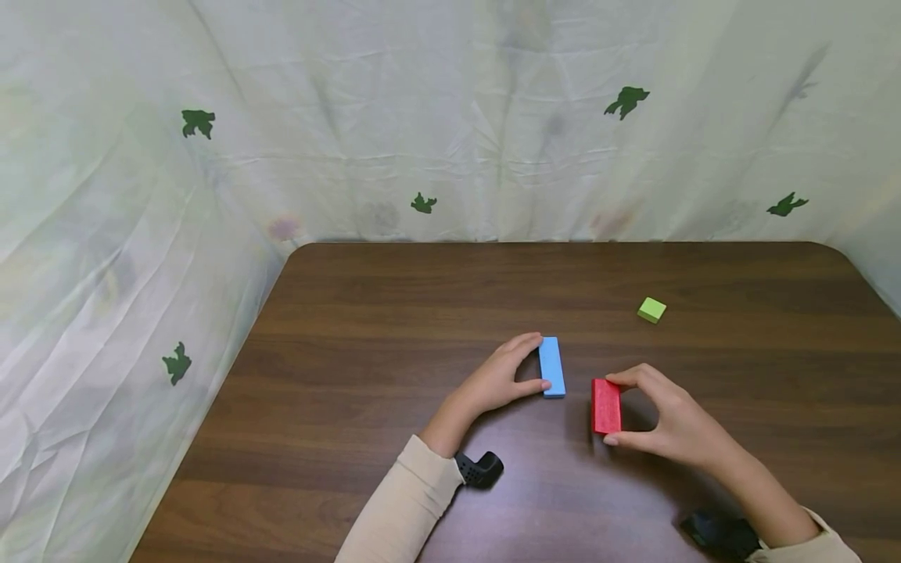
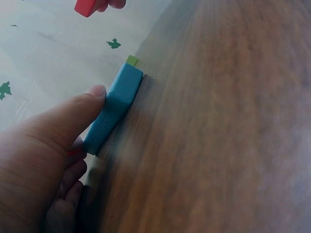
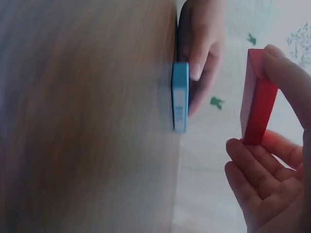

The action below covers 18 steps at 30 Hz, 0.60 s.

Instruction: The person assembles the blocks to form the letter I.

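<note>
A long blue block (image 1: 552, 366) lies on the brown table, its length pointing away from me. My left hand (image 1: 496, 381) holds it from the left, with a fingertip by its far end and the thumb at its near end. The thumb overlaps the side of the blue block (image 2: 116, 104) in the left wrist view, where the other fingers are partly hidden. My right hand (image 1: 679, 426) pinches a red block (image 1: 607, 407) by its two ends, thumb near and fingers far. In the right wrist view the red block (image 3: 261, 109) is raised off the table.
A small green block (image 1: 651, 310) lies farther back, to the right of the blue block. The brown table (image 1: 352, 313) ends at a pale cloth (image 1: 457, 117) hung behind it and on the left. Green leaf-like or bird-like shapes (image 1: 627, 102) mark the cloth.
</note>
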Each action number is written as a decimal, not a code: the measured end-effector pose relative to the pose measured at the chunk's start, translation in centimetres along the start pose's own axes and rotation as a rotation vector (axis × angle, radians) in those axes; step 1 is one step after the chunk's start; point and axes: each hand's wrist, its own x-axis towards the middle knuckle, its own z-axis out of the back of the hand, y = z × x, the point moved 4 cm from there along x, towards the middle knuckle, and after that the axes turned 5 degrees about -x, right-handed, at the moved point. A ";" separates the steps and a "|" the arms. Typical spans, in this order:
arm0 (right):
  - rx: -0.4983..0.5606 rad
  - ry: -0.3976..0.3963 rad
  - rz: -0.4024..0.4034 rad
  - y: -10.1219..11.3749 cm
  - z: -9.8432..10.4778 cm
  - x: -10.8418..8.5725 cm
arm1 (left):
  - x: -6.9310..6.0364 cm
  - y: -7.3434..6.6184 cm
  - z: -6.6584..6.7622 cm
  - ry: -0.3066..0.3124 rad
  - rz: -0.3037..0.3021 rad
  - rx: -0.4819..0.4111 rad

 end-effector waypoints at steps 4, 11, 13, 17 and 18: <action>0.009 0.019 0.013 0.6 -0.8 0.2 | -0.1 -0.1 0.0 0.000 0.006 -0.001; 0.038 0.044 0.037 1.1 -2.3 0.3 | -0.2 -0.2 0.1 -0.002 0.003 0.000; 0.046 0.054 0.034 1.1 -2.7 0.4 | -0.2 -0.2 0.1 -0.005 0.000 0.001; 0.063 0.056 0.031 1.1 -3.3 0.4 | -0.2 -0.2 0.1 -0.004 0.003 0.001; 0.067 0.054 0.030 1.1 -3.4 0.4 | -0.2 -0.2 0.0 -0.004 0.002 0.002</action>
